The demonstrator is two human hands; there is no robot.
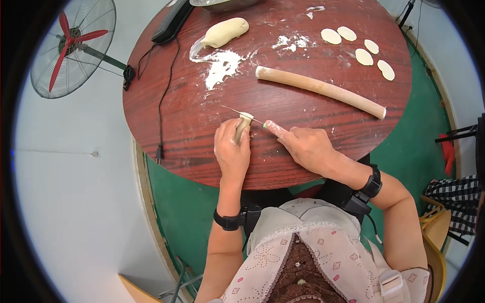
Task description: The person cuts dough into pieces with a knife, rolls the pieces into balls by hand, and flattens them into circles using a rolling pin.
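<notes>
My left hand (230, 151) is wrapped around a short roll of pale dough (242, 130), near the front of the round table. In my right hand (310, 147) is a thin-bladed knife (233, 109), its handle mostly hidden by the fingers and the index finger stretched along it. The blade lies across the far end of the dough roll; whether it has gone through cannot be seen. Beyond the hands, a wooden rolling pin (321, 90) rests at a slant. A larger dough lump (226, 32) sits farther back, beside spilled flour (222, 67).
Several flat dough rounds (364, 56) lie at the back right of the red-brown table (197, 131). A metal bowl (222, 5) and a long black case-like object (173, 21) are at the back edge. A black cord (161, 106) runs down the left side, near a fan (73, 40).
</notes>
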